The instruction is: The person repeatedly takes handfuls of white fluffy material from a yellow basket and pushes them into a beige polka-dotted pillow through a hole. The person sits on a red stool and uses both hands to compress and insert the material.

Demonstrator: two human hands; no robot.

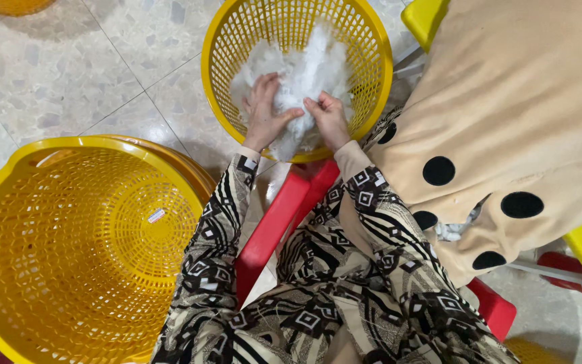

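Both my hands reach into a round yellow mesh basket [218,40] standing on the floor ahead of me. It holds a heap of white fluffy stuffing [308,67]. My left hand [264,108] presses into the fluff with its fingers curled around a clump. My right hand [328,118] pinches the same clump from the right side. My sleeves carry a black, beige and white geometric pattern.
A larger yellow mesh basket [69,236] sits at the lower left, stacked in another, with nothing in it. A beige plush cover with black dots [506,121] drapes at the right. I sit on a red plastic stool [277,216]. The floor [69,67] is speckled tile.
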